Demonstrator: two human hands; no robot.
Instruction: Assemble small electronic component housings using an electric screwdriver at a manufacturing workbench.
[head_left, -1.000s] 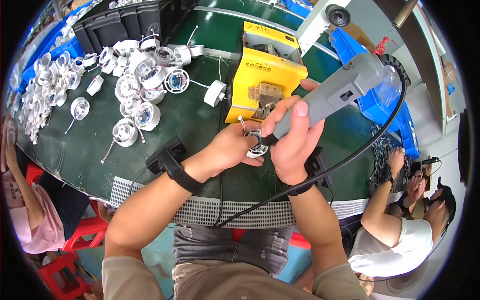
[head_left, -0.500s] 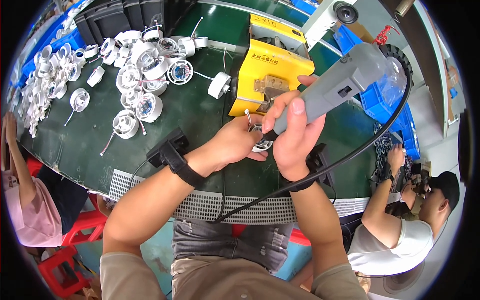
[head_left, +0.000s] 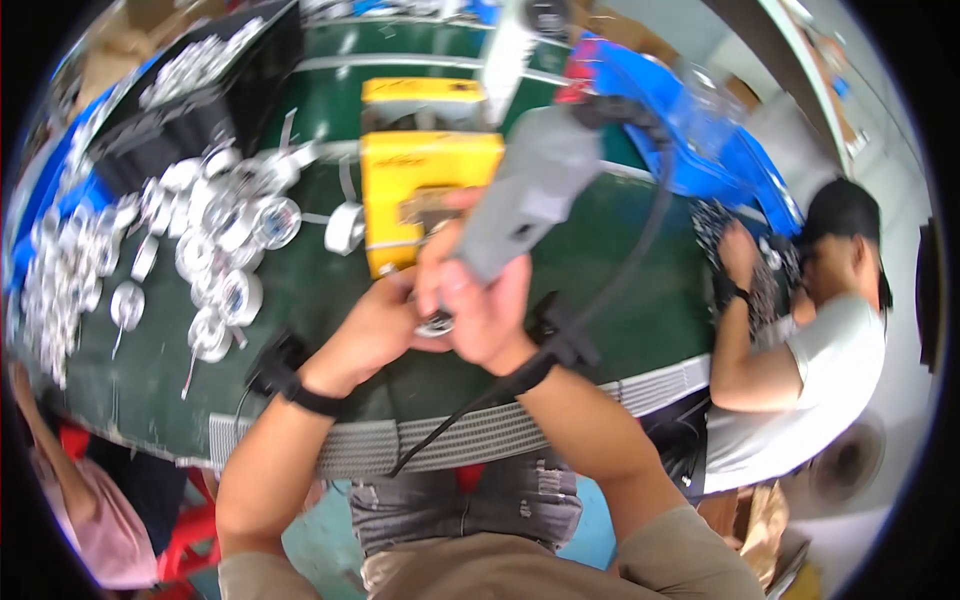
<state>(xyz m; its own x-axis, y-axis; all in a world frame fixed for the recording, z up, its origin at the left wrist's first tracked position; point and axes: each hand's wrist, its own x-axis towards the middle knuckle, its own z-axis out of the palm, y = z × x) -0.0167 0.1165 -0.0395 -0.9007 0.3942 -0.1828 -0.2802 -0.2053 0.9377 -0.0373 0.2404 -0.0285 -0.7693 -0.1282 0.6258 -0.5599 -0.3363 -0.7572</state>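
Note:
My right hand [head_left: 488,312] is wrapped round a grey corded electric screwdriver [head_left: 540,180], which slants down and to the left. Its tip meets a small white round housing [head_left: 437,324], pinched in the fingers of my left hand [head_left: 372,328]. Both hands are close together over the green table, just in front of a yellow machine [head_left: 432,160]. Most of the housing is hidden by my fingers, and motion smears the picture. The screwdriver's black cable hangs in a loop to the right, past my right wrist.
Many white round housings with wires [head_left: 225,235] are heaped on the green table [head_left: 610,270] to the left. A black crate [head_left: 165,140] stands behind them. Blue bins [head_left: 690,150] lie at the back right. A co-worker [head_left: 800,360] sits at the right, handling dark parts; another person sits at the left.
The whole view has swung to the right, so the table and machine appear farther left. My hands keep their hold on the screwdriver and the housing.

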